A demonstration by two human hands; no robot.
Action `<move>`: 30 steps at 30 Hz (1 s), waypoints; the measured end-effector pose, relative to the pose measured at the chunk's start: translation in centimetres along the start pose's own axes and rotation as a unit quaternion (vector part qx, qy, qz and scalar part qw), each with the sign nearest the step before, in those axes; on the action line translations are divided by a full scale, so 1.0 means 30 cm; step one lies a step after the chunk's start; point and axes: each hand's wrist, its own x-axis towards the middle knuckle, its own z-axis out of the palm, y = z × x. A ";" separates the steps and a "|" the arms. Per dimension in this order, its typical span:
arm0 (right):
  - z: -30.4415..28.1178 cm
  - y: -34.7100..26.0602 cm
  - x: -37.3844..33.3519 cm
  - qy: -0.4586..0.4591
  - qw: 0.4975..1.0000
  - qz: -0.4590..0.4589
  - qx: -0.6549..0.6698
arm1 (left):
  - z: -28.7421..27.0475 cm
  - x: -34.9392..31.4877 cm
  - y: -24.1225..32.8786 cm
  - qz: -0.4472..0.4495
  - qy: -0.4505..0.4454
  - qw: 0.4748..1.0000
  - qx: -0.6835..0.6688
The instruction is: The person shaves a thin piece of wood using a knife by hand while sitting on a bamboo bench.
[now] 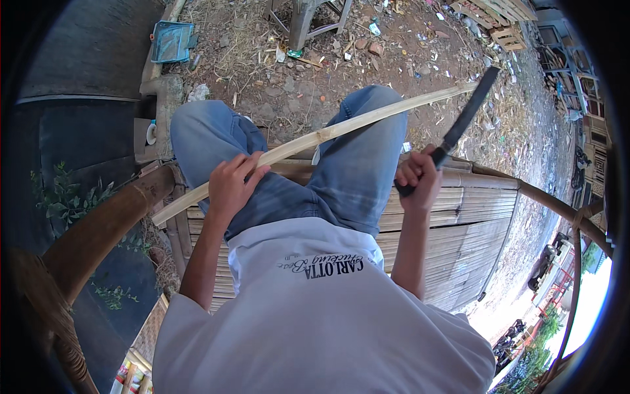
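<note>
A long pale bamboo strip (318,136) lies slantwise across my thighs, its far end up to the right and its near end down to the left. My left hand (234,182) is closed round its lower part, above my left thigh. In my right hand (419,177) is the black handle of a large knife (471,108) with a long dark blade. The blade points up and to the right, and its upper part is close to the strip's far end. I cannot tell whether blade and strip touch.
I sit on a slatted bamboo bench (469,223) with thick bamboo rails (108,226) at the sides. Ahead, a stool (303,26) stands on littered ground. A blue plastic basket (172,42) lies at the far left, and wooden crates (506,38) stand at the far right.
</note>
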 end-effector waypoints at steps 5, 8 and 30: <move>0.022 0.214 -0.106 -0.157 0.897 0.325 -0.257 | 0.007 -0.009 -0.013 -0.003 -0.024 1.000 0.004; 0.007 0.018 -0.056 -0.076 0.964 0.205 -0.153 | -0.011 -0.013 -0.009 -0.008 -0.025 1.000 0.014; 0.012 0.141 -0.048 -0.001 0.986 0.130 -0.108 | 0.003 0.014 -0.003 0.007 -0.029 0.999 0.017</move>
